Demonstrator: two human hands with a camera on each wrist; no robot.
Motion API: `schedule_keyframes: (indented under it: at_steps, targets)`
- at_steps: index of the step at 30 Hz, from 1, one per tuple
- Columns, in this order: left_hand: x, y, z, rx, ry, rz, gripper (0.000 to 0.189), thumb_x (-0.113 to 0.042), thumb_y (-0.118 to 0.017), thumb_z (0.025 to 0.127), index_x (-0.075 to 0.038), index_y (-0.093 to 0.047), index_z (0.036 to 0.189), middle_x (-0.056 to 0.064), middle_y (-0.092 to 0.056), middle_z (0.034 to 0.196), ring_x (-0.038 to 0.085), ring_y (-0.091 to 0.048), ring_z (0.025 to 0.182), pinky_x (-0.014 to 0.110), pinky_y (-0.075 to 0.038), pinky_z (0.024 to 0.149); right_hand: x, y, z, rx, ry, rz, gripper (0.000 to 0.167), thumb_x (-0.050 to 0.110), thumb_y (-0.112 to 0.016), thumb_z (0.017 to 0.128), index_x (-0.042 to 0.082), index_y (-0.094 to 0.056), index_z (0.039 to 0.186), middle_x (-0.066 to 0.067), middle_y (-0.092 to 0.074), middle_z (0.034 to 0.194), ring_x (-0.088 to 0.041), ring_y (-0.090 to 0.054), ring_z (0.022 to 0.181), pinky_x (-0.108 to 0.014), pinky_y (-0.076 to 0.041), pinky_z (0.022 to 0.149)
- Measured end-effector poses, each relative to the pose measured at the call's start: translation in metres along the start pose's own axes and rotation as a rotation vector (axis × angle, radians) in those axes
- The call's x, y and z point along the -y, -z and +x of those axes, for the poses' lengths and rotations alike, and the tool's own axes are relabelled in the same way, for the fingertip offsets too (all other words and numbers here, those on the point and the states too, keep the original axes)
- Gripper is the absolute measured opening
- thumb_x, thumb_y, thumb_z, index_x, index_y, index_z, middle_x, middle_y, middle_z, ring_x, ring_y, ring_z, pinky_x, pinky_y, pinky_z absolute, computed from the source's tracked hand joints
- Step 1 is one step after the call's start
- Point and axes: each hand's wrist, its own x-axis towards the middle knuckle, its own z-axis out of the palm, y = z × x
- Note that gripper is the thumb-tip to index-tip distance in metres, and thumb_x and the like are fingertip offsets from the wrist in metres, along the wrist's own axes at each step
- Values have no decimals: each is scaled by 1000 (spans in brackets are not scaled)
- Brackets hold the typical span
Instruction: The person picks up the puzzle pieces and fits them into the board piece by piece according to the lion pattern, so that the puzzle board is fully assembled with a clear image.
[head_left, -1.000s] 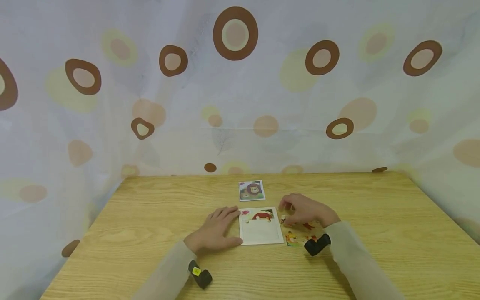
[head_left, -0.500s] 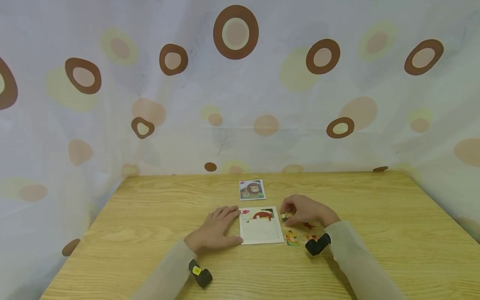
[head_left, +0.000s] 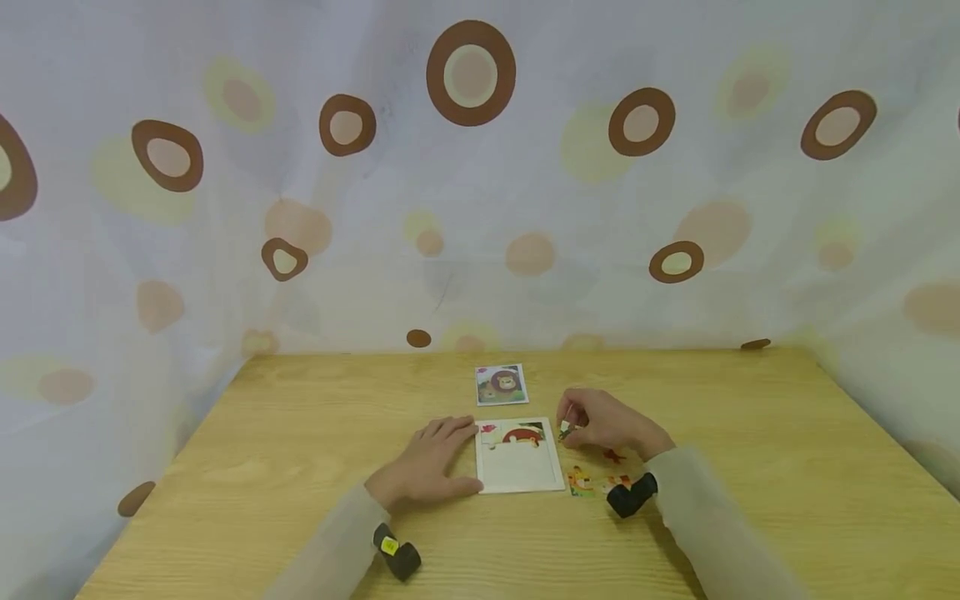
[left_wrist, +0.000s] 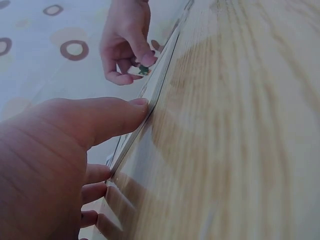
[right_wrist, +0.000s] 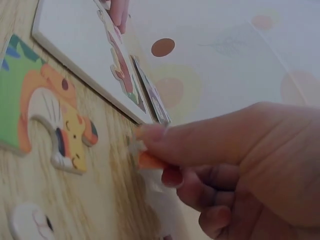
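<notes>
A white puzzle tray [head_left: 519, 472] lies on the table, with joined pieces [head_left: 522, 436] along its far side showing red and green. My left hand [head_left: 429, 461] rests at the tray's left edge, fingers extended; in the left wrist view its thumb [left_wrist: 117, 116] lies along the rim. Right of the tray, my right hand [head_left: 609, 422] pinches a small puzzle piece [head_left: 564, 431] between thumb and fingers, held tilted. That piece shows green and white in the left wrist view, and a blurred orange part in the right wrist view.
Several loose puzzle pieces lie right of the tray, among them a yellow-orange one [head_left: 580, 482] and a red-marked one [head_left: 614, 456], partly under the right hand and wrist. Beyond the tray lies a lion picture card [head_left: 502, 386]. A patterned curtain [head_left: 480, 208] hangs behind the wooden table.
My right hand has gone from reaching down over the loose pieces to pinching one and tipping it up beside the tray. The left hand has stayed at the tray's edge.
</notes>
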Motion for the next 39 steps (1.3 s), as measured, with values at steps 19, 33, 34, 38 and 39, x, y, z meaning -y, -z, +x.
schedule_keyframes:
  at_steps: [19,33,34,38,39]
  targets:
    - [-1,3,-2,4,4,8,77,-49,-60,88,-9,-34,149,8,-29,156,34,-25,142,57,-22,113,5,-2,5,-104,29,208,26,8,-54,98,-3,-61,120,-8,-65,84,-30,-63,75,-30,-51,65]
    - [2,4,-3,1,9,6,77,-47,-61,88,-8,-35,148,10,-30,156,35,-25,141,58,-24,111,24,-10,15,-123,73,225,20,7,-55,97,-7,-60,111,-15,-65,90,-26,-63,76,-35,-54,70]
    - [2,4,-4,1,9,3,77,-48,-61,88,-8,-35,148,11,-30,156,36,-25,141,58,-24,111,25,-11,16,-113,86,217,21,8,-55,97,-7,-61,112,-15,-65,88,-29,-62,75,-32,-53,68]
    - [0,3,-3,1,3,-2,78,-49,-60,88,-8,-34,149,11,-28,156,35,-24,142,58,-23,112,27,-16,16,-99,106,193,23,9,-55,97,-5,-64,113,-12,-67,84,-34,-60,72,-24,-48,62]
    - [-1,2,-2,2,1,0,78,-49,-60,88,-8,-33,149,10,-28,156,35,-24,142,57,-23,112,27,-17,16,-99,103,187,23,10,-56,97,-4,-65,113,-11,-68,84,-34,-59,72,-23,-46,61]
